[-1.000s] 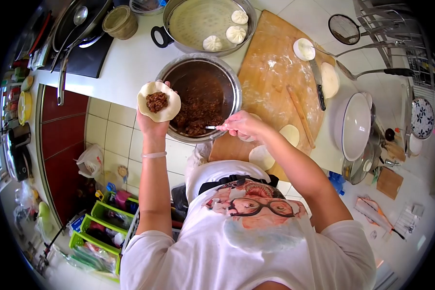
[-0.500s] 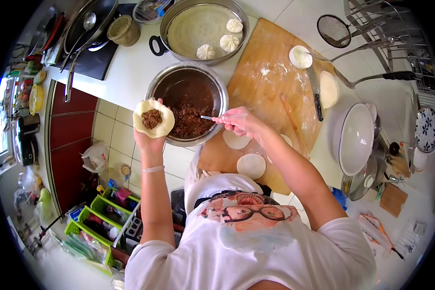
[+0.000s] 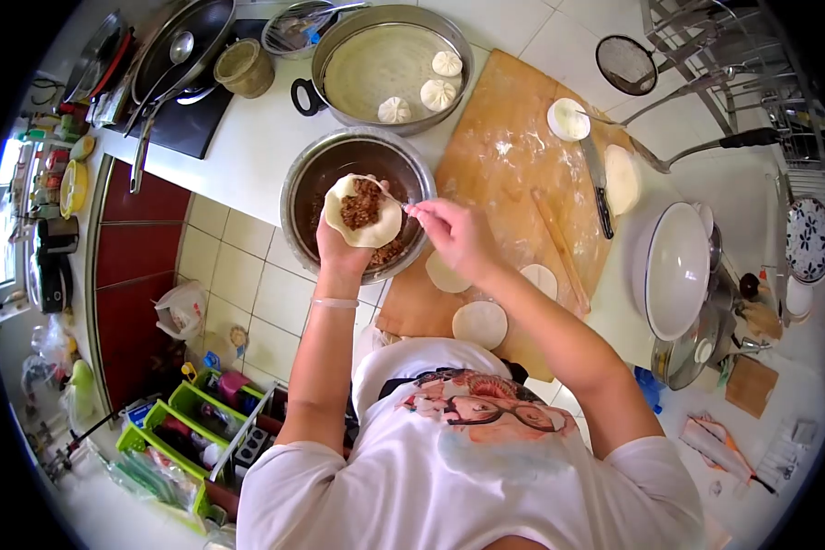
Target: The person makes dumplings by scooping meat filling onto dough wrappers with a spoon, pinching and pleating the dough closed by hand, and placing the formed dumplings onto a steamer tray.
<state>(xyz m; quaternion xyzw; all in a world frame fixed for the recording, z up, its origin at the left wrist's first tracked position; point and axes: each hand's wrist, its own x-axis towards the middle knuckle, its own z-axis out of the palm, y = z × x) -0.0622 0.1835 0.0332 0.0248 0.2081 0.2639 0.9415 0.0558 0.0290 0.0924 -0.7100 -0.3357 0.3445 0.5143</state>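
Observation:
On my left hand rests a round dough wrapper, its rim slightly curled, with brown filling heaped on it. It is over the steel bowl, and more filling shows inside. My right hand is closed around the handle of a small utensil at the bowl's right edge; the utensil's tip is hard to see. Flat dough rounds lie on the floured wooden board, some just below my right hand.
A steamer pan behind the bowl holds three pleated buns. The board carries a rolling pin, a knife, a small white bowl and a dough piece. White basins stand at the right.
My left hand has moved right with the wrapper, from the bowl's left edge to over the bowl. The wrapper carries more filling. My right hand has lifted the utensil from the filling.

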